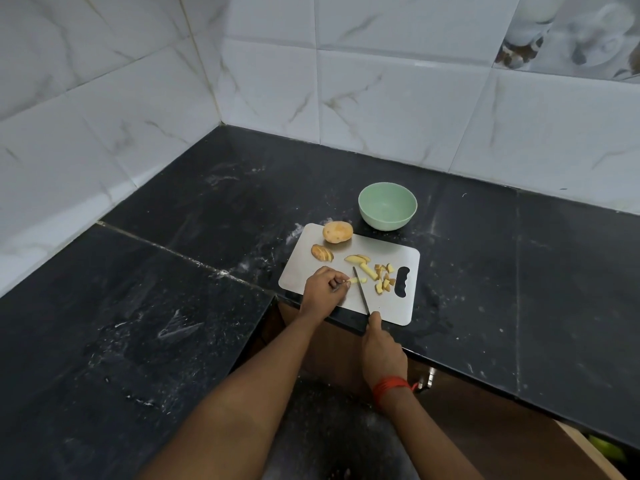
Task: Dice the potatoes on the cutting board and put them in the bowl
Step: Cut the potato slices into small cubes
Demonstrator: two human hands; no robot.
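Dicing a potato strip on the board; nothing shows in the bowl yet.

The left hand (323,287) pinches a strip (358,280) with curled fingers. The right hand (382,351) is wrapped round the handle of the knife (361,291), whose blade lies just right of the strip. Dice (382,277) sit by the board's (304,268) handle slot, with a sliced half (322,253) and 1 whole potato (337,232) at its far edge and the bowl (384,220) just beyond. Likely risks: the fingertips are close to the blade, so a slip on the thin strip could nick them. The board lies at the counter's (485,271) front edge, so hard pressure might shift it.
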